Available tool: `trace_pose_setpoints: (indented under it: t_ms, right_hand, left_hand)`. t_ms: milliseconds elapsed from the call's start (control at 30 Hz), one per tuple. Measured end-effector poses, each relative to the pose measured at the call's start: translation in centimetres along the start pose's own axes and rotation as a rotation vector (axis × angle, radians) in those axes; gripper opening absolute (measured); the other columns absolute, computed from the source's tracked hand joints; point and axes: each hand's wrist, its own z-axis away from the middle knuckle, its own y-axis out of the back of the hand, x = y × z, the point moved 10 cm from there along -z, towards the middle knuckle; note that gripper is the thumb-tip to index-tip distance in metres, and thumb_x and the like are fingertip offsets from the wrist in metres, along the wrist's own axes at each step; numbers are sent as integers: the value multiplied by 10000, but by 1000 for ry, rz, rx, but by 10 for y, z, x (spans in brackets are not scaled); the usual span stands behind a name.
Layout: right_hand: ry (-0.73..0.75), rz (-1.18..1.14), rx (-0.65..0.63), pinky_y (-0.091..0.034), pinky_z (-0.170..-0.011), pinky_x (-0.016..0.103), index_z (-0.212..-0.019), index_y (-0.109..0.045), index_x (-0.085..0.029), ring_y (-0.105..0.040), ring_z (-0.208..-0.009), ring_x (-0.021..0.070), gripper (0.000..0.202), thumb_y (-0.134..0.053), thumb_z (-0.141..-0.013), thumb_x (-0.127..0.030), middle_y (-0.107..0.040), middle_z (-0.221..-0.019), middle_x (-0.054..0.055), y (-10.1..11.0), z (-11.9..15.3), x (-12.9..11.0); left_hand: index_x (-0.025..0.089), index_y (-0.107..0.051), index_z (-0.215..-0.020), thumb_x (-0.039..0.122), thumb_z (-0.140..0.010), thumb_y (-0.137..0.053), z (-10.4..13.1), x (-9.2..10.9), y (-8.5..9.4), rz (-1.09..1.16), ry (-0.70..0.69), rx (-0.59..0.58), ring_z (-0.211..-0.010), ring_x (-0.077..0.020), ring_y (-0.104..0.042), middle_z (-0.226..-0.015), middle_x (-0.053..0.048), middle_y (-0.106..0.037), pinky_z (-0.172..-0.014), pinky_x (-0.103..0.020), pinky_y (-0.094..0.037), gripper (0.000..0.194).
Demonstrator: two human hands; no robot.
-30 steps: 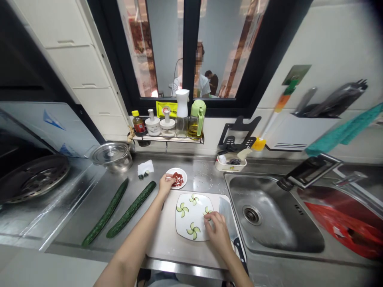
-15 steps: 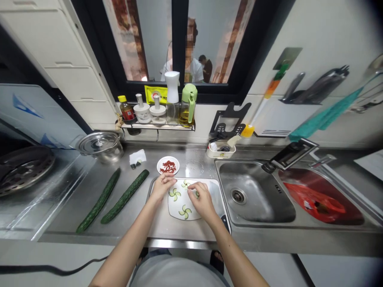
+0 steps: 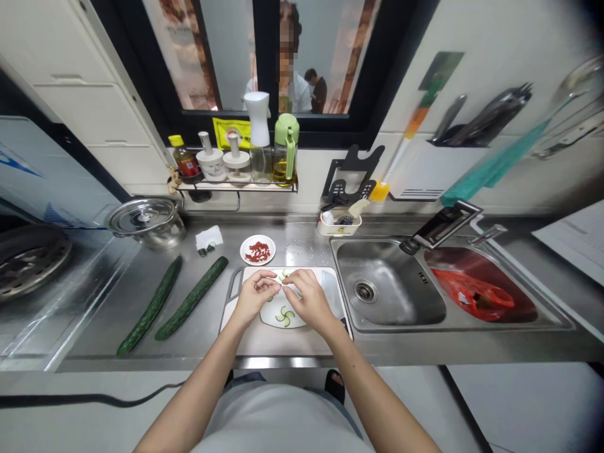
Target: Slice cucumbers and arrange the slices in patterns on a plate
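My left hand (image 3: 255,296) and my right hand (image 3: 309,299) meet above a white plate (image 3: 268,321) with a dark rim. Thumbs and fingers of both are drawn together in a pinch; whatever lies between the fingertips is too small to make out. On the plate, curved cucumber slices (image 3: 285,316) form a pinwheel, and other slices are partly covered by my hands. Beneath the plate lies a light cutting board (image 3: 240,345), with a broad knife blade (image 3: 334,292) at its right side. Just behind it, a small white dish (image 3: 243,253) holds small red pieces (image 3: 259,250).
Two whole cucumbers (image 3: 192,299) lie at the left, near a lidded steel pot (image 3: 148,223) and a white tissue (image 3: 207,238). A double sink (image 3: 387,283) is on the right, with a red bag (image 3: 476,296) in one basin. Bottles (image 3: 285,151) line a wall rack.
My right hand has moved left and both hands have come together over the plate's middle, now covering some slices. The view has shifted slightly.
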Motion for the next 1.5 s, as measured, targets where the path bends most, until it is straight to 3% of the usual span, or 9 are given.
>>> trace_pose_setpoints:
  t_ms: [400,633,800,1500]
  right_hand:
    - [27,42,-92,-425,-809,348,-847,-621,-205,-491,-914,212,135,-494,-887,-222,-578,-878,67,-15,12,3]
    - [-13,54,-190,-420,-788,338,-830,-594,-205,-486,-897,206,96,-506,-871,-201,-577,-859,52,-33,29,16]
    - [37,61,-249,-405,-801,335,-846,-600,-199,-478,-889,200,78,-526,-871,-207,-590,-864,47,-40,38,19]
    - [-33,62,-199,-396,-813,336,-842,-617,-202,-484,-890,202,81,-543,-857,-229,-591,-857,50,-42,45,37]
  left_hand:
    - [159,-627,-888,325,-629,-772,12,-10,-3,-36,21,-46,-653,-127,-615,-687,-5,-674,-661,-239,-459,340]
    - [156,-628,-894,336,-639,-762,19,-35,-10,-60,87,-101,-650,-132,-611,-678,-7,-671,-667,-247,-448,340]
    - [151,-617,-884,319,-632,-765,22,-51,-11,-58,122,-115,-624,-128,-607,-654,-3,-668,-644,-241,-428,337]
    - [142,-615,-878,334,-627,-775,23,-65,-8,-71,148,-93,-617,-122,-614,-651,3,-678,-651,-243,-430,354]
